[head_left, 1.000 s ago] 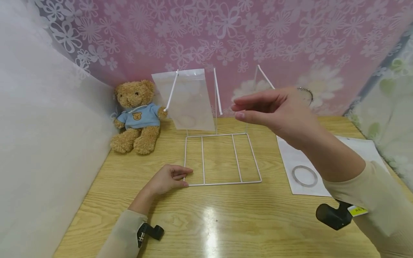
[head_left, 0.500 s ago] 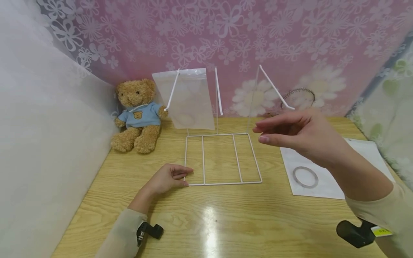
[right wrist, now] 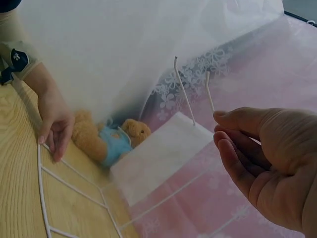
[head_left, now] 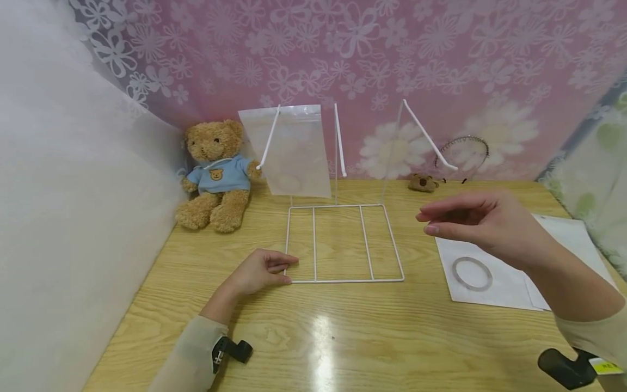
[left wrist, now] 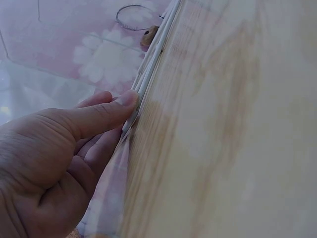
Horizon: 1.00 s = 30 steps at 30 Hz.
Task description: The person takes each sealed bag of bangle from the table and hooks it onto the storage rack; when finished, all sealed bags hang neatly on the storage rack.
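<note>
A white wire display rack [head_left: 358,281] stands on the table, its flat base toward me and three prongs rising at the back. My left hand [head_left: 258,270] pinches the base's front left corner, thumb and fingers on the wire in the left wrist view. From the left prong hangs a translucent white zip bag [head_left: 299,149] with a faint ring shape inside. My right hand [head_left: 495,234] is in the air right of the rack, fingers loosely bent and holding nothing. Below it lies a flat white bag [head_left: 514,296] with a pale ring [head_left: 472,274] showing on it.
A teddy bear [head_left: 215,177] in a blue hoodie sits at the back left. At the back right, a dark coiled headband [head_left: 462,138] leans on the floral curtain [head_left: 352,54], near a small brown bear-head piece [head_left: 423,183]. White sheeting [head_left: 98,179] borders the left side.
My right hand has moved right and down, away from the rack's prongs, uncovering the right prong and the small bear-head piece. My left hand keeps its grip on the rack corner.
</note>
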Each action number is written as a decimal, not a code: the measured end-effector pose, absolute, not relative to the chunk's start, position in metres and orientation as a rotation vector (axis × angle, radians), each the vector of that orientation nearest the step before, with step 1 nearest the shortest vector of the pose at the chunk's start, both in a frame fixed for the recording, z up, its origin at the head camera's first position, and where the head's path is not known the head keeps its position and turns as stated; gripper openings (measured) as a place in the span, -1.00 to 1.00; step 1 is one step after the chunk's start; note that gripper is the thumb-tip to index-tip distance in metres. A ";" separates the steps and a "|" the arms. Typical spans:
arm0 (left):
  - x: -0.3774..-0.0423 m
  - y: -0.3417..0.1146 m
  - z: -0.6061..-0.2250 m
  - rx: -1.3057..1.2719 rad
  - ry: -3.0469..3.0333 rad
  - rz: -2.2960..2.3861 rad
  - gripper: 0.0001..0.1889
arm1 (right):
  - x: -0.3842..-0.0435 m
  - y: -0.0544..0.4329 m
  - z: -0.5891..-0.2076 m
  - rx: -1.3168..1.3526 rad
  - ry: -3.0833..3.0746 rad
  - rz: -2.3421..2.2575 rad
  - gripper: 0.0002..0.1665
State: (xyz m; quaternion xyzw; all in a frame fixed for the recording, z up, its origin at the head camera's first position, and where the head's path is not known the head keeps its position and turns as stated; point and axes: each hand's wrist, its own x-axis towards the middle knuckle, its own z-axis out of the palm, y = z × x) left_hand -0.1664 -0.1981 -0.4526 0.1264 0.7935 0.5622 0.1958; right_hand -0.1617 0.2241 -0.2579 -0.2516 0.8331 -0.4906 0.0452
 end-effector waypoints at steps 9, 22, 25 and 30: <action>-0.167 -0.198 -0.452 0.361 2.219 1.587 -0.52 | -0.191 0.268 -0.301 -0.488 2.652 -1.485 -0.58; -0.167 -0.200 -0.452 0.366 2.213 1.589 -0.52 | -0.225 0.307 -0.341 -0.369 2.657 -1.443 -0.53; -0.167 -0.199 -0.452 0.369 2.212 1.592 -0.52 | -0.235 0.319 -0.352 -0.342 2.673 -1.364 -0.49; -0.166 -0.198 -0.454 0.365 2.201 1.604 -0.52 | -0.250 0.342 -0.366 -0.262 2.671 -1.282 -0.37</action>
